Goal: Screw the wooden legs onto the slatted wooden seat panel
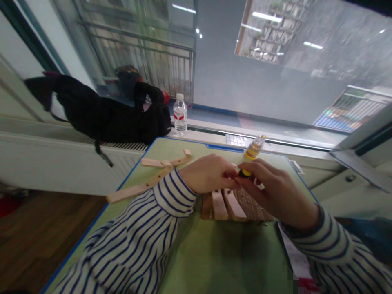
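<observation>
My right hand (272, 188) is closed round the short yellow-and-black handle of a screwdriver (244, 173); its shaft and tip are hidden by my fingers. My left hand (211, 173) pinches close beside it, fingertips together, and whatever lies between them is hidden. Both hands are over a brown wooden board (252, 204) dotted with small screws or pins. Two pale wooden strips (219, 205) lie on its left part, their upper ends under my hands. Left of my left hand, several jointed wooden pieces (131, 192) rest on the table, with small screws at their joints.
The green table (196, 253) has a blue edge. A small bottle with yellow content (255, 147) stands at its far side. On the window ledge are a clear water bottle (180, 116) and a black bag (107, 114). A dark-edged flat item (294, 255) lies under my right forearm.
</observation>
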`<control>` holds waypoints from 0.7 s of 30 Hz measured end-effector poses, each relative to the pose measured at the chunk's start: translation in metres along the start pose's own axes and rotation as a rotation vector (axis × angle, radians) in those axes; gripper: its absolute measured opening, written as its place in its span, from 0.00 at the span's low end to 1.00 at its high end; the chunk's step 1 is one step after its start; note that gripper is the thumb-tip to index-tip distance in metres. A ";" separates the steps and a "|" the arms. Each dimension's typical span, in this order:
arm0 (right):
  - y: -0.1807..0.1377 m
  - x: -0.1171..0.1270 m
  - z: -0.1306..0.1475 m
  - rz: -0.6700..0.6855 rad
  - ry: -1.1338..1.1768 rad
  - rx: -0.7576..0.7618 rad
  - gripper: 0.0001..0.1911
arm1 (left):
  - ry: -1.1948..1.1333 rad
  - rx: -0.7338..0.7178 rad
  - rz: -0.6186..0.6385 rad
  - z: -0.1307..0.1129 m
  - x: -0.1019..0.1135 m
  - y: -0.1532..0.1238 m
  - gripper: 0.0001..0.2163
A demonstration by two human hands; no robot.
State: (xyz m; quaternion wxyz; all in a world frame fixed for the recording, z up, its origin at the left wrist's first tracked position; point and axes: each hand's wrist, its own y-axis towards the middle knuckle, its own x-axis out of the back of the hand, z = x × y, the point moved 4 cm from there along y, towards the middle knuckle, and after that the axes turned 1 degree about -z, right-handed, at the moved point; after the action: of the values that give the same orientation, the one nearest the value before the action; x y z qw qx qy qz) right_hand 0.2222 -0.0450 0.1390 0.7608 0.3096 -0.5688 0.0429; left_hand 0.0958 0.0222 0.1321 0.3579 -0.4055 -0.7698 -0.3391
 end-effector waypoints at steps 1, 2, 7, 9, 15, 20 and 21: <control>0.000 0.000 0.000 -0.001 -0.001 0.001 0.09 | 0.010 0.004 -0.005 0.000 0.000 0.000 0.08; 0.000 -0.001 -0.001 0.001 -0.001 0.000 0.09 | 0.018 0.006 -0.009 0.000 -0.001 0.001 0.08; 0.000 -0.001 -0.002 0.010 0.011 -0.012 0.10 | 0.020 0.010 -0.015 0.001 -0.003 0.002 0.09; 0.000 -0.001 -0.001 0.008 0.010 -0.010 0.10 | 0.022 0.021 -0.018 0.001 -0.003 0.002 0.09; 0.001 -0.001 -0.001 0.006 -0.009 -0.002 0.10 | 0.048 0.074 -0.053 0.000 -0.002 0.003 0.10; 0.001 -0.001 -0.003 -0.010 -0.013 -0.002 0.09 | 0.087 0.036 -0.069 -0.001 -0.003 0.003 0.11; 0.001 -0.001 -0.002 -0.012 -0.011 0.001 0.09 | 0.088 0.028 -0.071 -0.001 -0.003 0.003 0.11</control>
State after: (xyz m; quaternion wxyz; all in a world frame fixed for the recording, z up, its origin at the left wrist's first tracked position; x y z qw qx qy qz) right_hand 0.2235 -0.0425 0.1382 0.7578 0.3137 -0.5710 0.0367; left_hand 0.1000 0.0210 0.1306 0.3848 -0.3574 -0.7720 -0.3581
